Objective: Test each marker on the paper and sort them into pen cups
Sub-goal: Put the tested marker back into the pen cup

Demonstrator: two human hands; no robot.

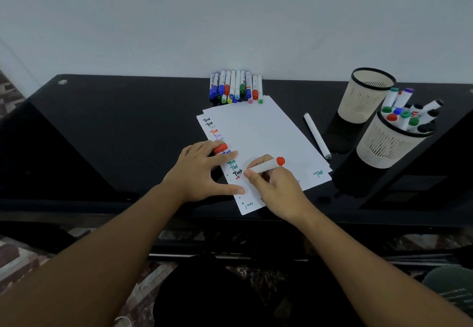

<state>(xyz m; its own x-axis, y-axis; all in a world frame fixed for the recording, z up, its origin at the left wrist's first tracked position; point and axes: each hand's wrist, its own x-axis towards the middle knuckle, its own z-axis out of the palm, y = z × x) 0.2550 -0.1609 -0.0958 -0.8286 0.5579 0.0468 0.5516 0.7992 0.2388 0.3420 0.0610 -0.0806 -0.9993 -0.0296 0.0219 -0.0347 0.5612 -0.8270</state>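
Note:
White paper [261, 132] lies on the black desk, its left margin filled with "Test" marks in several colours. My right hand [279, 188] grips a white marker with a red end [268, 164], its tip on the paper where a short red stroke shows. My left hand [202, 173] presses on the paper's left edge and holds the red cap [220, 148] between its fingers. A row of several capped markers [236, 87] lies at the back against the wall. Two beige mesh pen cups stand at the right: the far cup [363, 96] looks empty, the near cup [389, 142] holds several markers.
A single white marker [317, 135] lies on the desk between the paper and the cups. The desk's front edge [153, 211] runs just below my wrists. A white wall rises directly behind the desk.

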